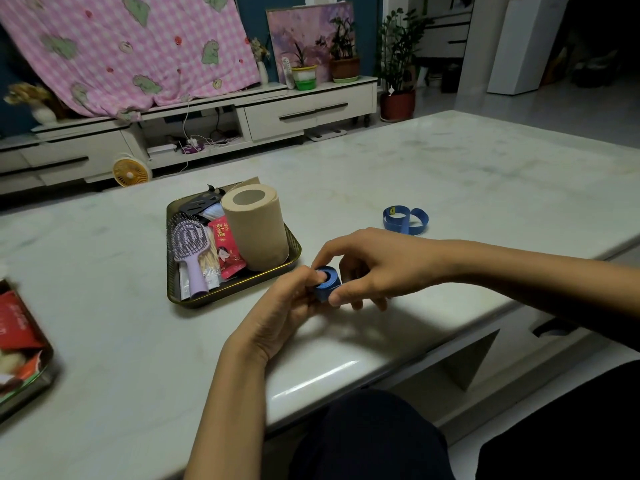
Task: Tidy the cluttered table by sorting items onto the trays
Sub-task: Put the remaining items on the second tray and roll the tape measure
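Both hands are on the blue roll (327,282), just off the tray (242,293) at its 4 o'clock corner. The left hand (287,303) pinches the rim, and the right hand (377,268) wraps fingers (341,296) round its side. It looks light and firm. Squeeze across the wall so it won't uncoil.

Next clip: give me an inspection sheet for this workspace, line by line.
Surface: pale stone-look table.
Job's things: tray holding toilet roll, hairbrush, red packet; second tray at left edge, partly cut off; blue roll in both hands.
Clutter: loose blue strip looped on the table, right of the tray.
Grippers: left hand and right hand both grip the blue roll near the table's front edge.
Cables: wires on the cabinet shelf behind.
Surroundings: pink blanket, potted plants, small fan on floor.
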Motion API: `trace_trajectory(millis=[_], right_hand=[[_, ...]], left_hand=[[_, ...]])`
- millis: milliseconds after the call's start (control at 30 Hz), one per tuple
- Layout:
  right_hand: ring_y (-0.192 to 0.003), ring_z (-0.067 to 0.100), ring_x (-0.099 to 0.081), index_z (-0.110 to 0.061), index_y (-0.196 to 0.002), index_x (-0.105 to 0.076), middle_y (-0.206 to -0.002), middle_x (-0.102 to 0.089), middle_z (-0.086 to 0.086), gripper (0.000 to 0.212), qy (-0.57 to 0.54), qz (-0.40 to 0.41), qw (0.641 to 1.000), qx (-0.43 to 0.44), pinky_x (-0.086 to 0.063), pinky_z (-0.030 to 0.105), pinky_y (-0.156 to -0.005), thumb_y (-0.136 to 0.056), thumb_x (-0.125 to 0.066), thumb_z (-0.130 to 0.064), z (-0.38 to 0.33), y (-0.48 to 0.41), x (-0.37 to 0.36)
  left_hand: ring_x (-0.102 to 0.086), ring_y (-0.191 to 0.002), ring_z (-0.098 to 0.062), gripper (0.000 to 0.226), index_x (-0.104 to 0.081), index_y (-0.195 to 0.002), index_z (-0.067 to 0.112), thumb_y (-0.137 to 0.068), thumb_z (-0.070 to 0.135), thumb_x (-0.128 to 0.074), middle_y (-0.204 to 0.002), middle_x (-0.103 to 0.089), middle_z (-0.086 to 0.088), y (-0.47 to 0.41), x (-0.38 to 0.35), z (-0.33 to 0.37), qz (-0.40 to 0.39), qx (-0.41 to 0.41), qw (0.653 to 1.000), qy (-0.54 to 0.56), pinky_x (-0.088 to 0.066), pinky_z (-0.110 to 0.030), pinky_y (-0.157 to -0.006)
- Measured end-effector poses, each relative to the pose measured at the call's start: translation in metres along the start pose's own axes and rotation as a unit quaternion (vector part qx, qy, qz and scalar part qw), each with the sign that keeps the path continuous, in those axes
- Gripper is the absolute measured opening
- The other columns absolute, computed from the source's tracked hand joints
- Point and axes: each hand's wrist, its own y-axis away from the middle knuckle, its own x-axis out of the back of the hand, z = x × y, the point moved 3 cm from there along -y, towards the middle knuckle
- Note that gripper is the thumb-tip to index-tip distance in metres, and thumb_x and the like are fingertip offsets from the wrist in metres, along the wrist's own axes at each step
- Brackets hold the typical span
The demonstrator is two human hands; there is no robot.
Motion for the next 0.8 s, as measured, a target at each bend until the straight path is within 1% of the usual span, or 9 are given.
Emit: trace_trajectory(millis=[100,167,233,300,367,467,600,667,800], right_hand=[[-0.046,0.014,-0.059,-0.017,-0.097,-0.054,-0.059,-0.063,-0.004,0.026,0.035,0.073,0.997,0.001,-0.046,0.018,-0.047,-0.080,-0.072,-0.025,0.000,0.000,-0.001],[-0.051,0.008,-0.055,-0.015,-0.093,-0.051,-0.058,-0.059,-0.007,0.030,0.137,0.128,0.982,0.004,-0.040,0.020,-0.050,-0.077,-0.070,-0.033,0.001,0.000,-0.002],[-0.060,0.019,-0.052,-0.017,-0.088,-0.043,-0.061,-0.054,-0.004,0.033,0.248,0.172,0.953,0.008,-0.031,0.028,-0.052,-0.077,-0.064,-0.039,0.001,0.002,-0.004],[-0.059,0.028,-0.044,-0.018,-0.086,-0.034,-0.056,-0.045,-0.003,0.036,0.323,0.203,0.924,0.037,-0.019,0.030,-0.048,-0.079,-0.061,-0.041,-0.002,0.002,-0.007],[-0.053,0.032,-0.039,-0.014,-0.086,-0.038,-0.056,-0.053,0.005,0.038,0.374,0.207,0.900,0.081,-0.011,0.028,-0.046,-0.081,-0.063,-0.041,-0.006,0.001,-0.011],[-0.056,0.031,-0.041,-0.009,-0.096,-0.044,-0.076,-0.065,0.012,0.043,0.423,0.186,0.882,0.094,-0.020,0.029,-0.053,-0.084,-0.059,-0.047,-0.007,-0.002,-0.013],[-0.077,0.032,-0.057,-0.012,-0.109,-0.044,-0.089,-0.066,0.007,0.045,0.420,0.171,0.887,0.085,-0.024,0.030,-0.058,-0.087,-0.054,-0.051,-0.004,-0.005,-0.012],[-0.083,0.026,-0.058,-0.019,-0.120,-0.045,-0.090,-0.066,0.002,0.046,0.382,0.145,0.909,0.078,-0.026,0.029,-0.061,-0.087,-0.055,-0.048,-0.003,-0.004,-0.010],[-0.066,-0.006,-0.052,-0.029,-0.125,-0.049,-0.066,-0.048,-0.017,0.040,0.289,0.037,0.956,0.037,-0.032,0.016,-0.055,-0.087,-0.060,-0.036,0.000,-0.005,-0.005]], left_hand=[[-0.063,-0.076,-0.019,0.026,-0.069,-0.086,0.005,-0.071,0.023,-0.058,-0.084,-0.067,-0.013,0.000,-0.002,0.001,-0.020,-0.011,1.000,0.006,-0.054,-0.028,-0.074],[-0.063,-0.074,-0.011,0.023,-0.074,-0.079,0.011,-0.076,0.026,-0.058,-0.081,-0.068,-0.006,0.000,-0.004,0.001,-0.034,-0.015,0.999,-0.015,-0.054,-0.023,-0.073],[-0.061,-0.073,-0.010,0.022,-0.072,-0.079,0.011,-0.078,0.028,-0.058,-0.077,-0.066,-0.003,-0.001,-0.004,0.000,-0.047,-0.016,0.998,-0.032,-0.052,-0.021,-0.073],[-0.060,-0.071,-0.009,0.021,-0.069,-0.082,0.010,-0.079,0.029,-0.058,-0.076,-0.066,-0.003,-0.001,-0.004,-0.001,-0.053,-0.015,0.998,-0.035,-0.052,-0.019,-0.072],[-0.060,-0.068,-0.007,0.021,-0.067,-0.083,0.008,-0.079,0.028,-0.059,-0.074,-0.066,-0.002,-0.002,-0.003,-0.002,-0.052,-0.015,0.998,-0.038,-0.051,-0.017,-0.068],[-0.061,-0.066,-0.007,0.017,-0.068,-0.081,0.006,-0.077,0.023,-0.067,-0.073,-0.066,-0.004,-0.003,-0.002,-0.002,-0.045,-0.012,0.998,-0.040,-0.051,-0.016,-0.064],[-0.064,-0.063,-0.007,0.015,-0.064,-0.084,0.002,-0.075,0.015,-0.062,-0.070,-0.068,-0.004,-0.003,-0.003,-0.001,-0.045,-0.010,0.999,-0.001,-0.050,-0.015,-0.061],[-0.066,-0.067,-0.008,0.017,-0.063,-0.088,0.001,-0.074,0.010,-0.066,-0.075,-0.070,-0.005,-0.003,-0.004,-0.001,-0.047,-0.015,0.999,0.001,-0.052,-0.016,-0.063],[-0.064,-0.072,-0.011,0.017,-0.064,-0.085,0.001,-0.070,0.009,-0.068,-0.081,-0.064,-0.010,-0.003,-0.004,-0.001,-0.045,-0.021,0.998,-0.032,-0.054,-0.019,-0.068]])
